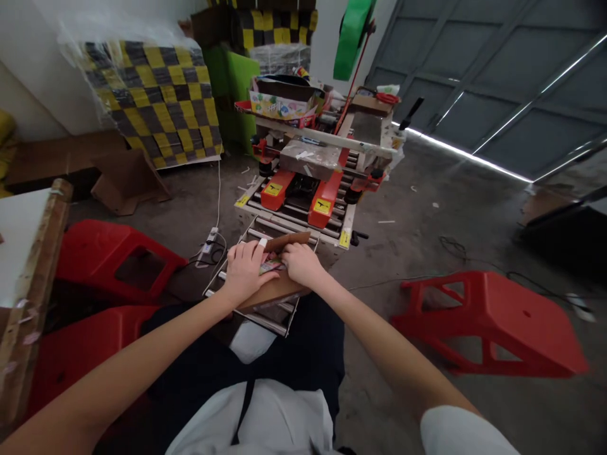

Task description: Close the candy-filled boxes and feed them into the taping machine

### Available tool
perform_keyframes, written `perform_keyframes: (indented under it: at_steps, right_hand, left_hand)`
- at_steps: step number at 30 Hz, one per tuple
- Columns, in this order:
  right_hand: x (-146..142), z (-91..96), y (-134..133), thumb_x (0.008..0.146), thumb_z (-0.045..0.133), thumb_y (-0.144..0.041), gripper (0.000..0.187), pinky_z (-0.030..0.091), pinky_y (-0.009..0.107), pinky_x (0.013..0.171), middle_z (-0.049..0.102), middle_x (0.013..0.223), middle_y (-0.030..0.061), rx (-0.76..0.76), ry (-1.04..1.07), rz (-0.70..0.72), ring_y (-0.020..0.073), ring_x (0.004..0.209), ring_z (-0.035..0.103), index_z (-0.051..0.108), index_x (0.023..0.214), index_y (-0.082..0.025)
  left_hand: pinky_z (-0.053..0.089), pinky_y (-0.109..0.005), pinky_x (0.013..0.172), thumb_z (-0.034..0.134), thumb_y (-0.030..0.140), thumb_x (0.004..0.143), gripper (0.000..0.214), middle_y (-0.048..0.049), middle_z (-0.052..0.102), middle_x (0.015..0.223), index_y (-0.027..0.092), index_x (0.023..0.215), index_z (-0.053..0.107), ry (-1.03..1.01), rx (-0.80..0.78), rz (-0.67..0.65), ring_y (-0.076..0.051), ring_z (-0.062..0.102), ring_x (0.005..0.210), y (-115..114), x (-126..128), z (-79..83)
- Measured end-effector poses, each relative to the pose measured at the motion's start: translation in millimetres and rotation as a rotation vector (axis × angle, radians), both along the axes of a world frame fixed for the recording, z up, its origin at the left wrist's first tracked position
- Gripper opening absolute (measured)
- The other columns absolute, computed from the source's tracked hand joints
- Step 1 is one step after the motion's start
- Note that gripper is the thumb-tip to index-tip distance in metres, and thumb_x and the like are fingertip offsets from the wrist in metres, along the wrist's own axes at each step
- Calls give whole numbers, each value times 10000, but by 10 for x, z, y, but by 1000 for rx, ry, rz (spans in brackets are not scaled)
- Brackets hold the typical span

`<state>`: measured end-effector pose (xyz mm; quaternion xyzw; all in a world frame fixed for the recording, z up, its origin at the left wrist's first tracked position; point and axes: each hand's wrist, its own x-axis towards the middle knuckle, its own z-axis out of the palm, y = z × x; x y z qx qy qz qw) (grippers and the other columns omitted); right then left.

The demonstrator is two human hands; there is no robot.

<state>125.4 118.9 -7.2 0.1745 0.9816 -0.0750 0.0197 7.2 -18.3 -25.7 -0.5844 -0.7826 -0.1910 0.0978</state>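
Note:
A small brown cardboard box point(274, 291) rests on the short roller conveyor point(289, 316) just in front of my lap, a flap raised on its far side. Colourful packets point(271, 264) show inside it. My left hand point(246, 270) grips the box's left side, thumb stretched across the opening and a white wrap on one finger. At the right end, my right hand point(301, 263) has its fingers curled into the opening. Whatever its fingertips hold among the packets is hidden.
Beyond the conveyor stands a carton-sealing machine point(322, 196) with orange-red guides and a green tape roll point(351, 38). Printed cartons point(284, 104) sit on top. Red stools stand left point(114, 253) and right point(521, 316). A power strip point(207, 243) and cables lie on the floor.

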Motion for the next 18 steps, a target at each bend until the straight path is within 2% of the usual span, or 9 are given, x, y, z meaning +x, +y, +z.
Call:
perform_keyframes:
  at_steps: [3,6,8,10,11,12,14,16,18]
  right_hand:
    - [-29,-5,-21,807,583,-221,153,446,362,818,641,878,114,8,-5,2,254,909,559,705,843,-135]
    - [63,-25,-93,855,457,-140,282,428,371,918,613,1088,137,43,95,-79,240,1051,531,641,1070,-127]
    - [144,-43,-129,856,447,-147,389,345,455,1037,505,1284,177,102,289,-173,266,1230,416,523,1236,-104]
    - [213,-64,-141,837,497,-183,483,231,541,1102,431,1364,191,138,471,-190,292,1329,294,437,1308,-91]
    - [246,-76,-141,832,519,-201,488,198,557,1114,454,1345,182,135,526,-163,294,1325,299,439,1302,-98]
    - [283,-89,-139,838,528,-222,442,198,553,1118,511,1284,167,116,545,-115,286,1280,360,474,1263,-109]
    - [374,-118,-141,876,511,-268,241,292,495,1085,620,1091,119,59,523,-8,247,1084,509,581,1073,-147]
    - [473,-143,-146,917,474,-298,184,408,410,988,653,956,88,13,492,78,208,913,554,605,891,-172]
    - [539,-156,-131,941,443,-295,224,452,355,901,658,960,89,-5,479,130,194,891,557,599,836,-173]
  left_hand:
    - [337,-461,944,566,597,787,747,-203,568,1153,61,1301,478,-11,-11,2,-331,496,1045,1,0,10]
    - [340,-457,933,582,608,768,740,-192,578,1128,73,1273,503,-34,-16,-1,-327,504,1018,0,22,20]
    - [339,-462,934,591,614,758,728,-190,579,1125,80,1248,521,-49,-5,-13,-327,504,1019,-12,38,25]
    - [344,-465,930,579,607,772,695,-192,578,1132,85,1227,531,-53,21,-30,-322,507,1022,-37,49,23]
    - [350,-463,924,563,593,791,653,-188,584,1124,90,1207,542,-50,33,-45,-315,514,1015,-54,55,20]
    - [362,-455,911,538,567,821,582,-175,599,1094,101,1168,564,-45,36,-75,-302,526,995,-72,61,15]
    - [400,-413,856,464,478,895,398,-130,635,968,133,1020,618,-49,3,-186,-263,556,922,-104,72,0]
    - [424,-367,821,376,369,949,340,-93,644,871,157,865,627,-85,-54,-309,-224,574,886,-121,71,-14]
    - [418,-370,900,389,363,944,327,-107,647,995,156,840,619,-146,-93,-358,-228,560,1018,-124,49,-12]
